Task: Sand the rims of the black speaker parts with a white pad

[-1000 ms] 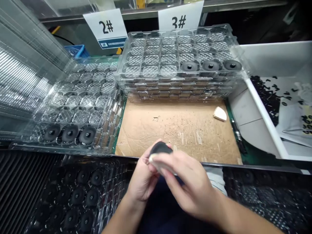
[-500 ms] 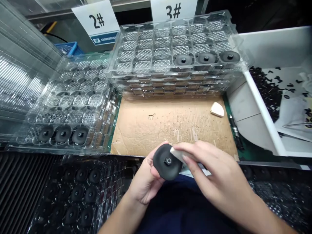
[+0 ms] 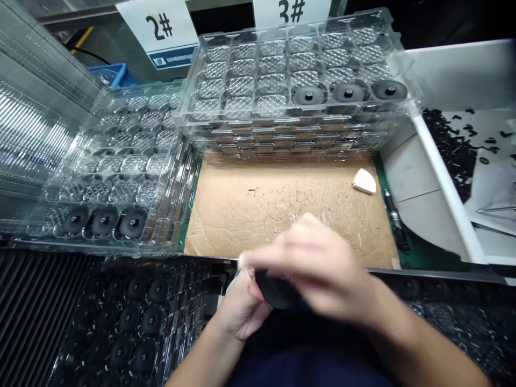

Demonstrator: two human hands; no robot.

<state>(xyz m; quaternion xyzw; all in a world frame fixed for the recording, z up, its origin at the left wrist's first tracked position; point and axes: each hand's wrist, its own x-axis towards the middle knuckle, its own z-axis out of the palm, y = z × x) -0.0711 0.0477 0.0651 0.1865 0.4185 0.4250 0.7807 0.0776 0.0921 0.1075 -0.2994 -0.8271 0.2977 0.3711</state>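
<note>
My left hand grips a black round part with a dished face, low in front of my body. My right hand passes over this part and covers its upper side and centre. Motion smears the right fingers. At their tips shows the end of a small off-white block, pinched in the hand; most of it is hidden. Beyond the hands lies a sheet of brown cardboard. A similar off-white block rests on its right side.
Stacked clear plastic trays stand behind the cardboard, with more trays at left; both top trays hold black round parts in their front rows. A white bin with small black pieces is at right, beside a black pen-like tool.
My right hand has swept left across the black round part with the off-white block, now hiding the part's centre. My left hand has kept its grip nearly in place.
</note>
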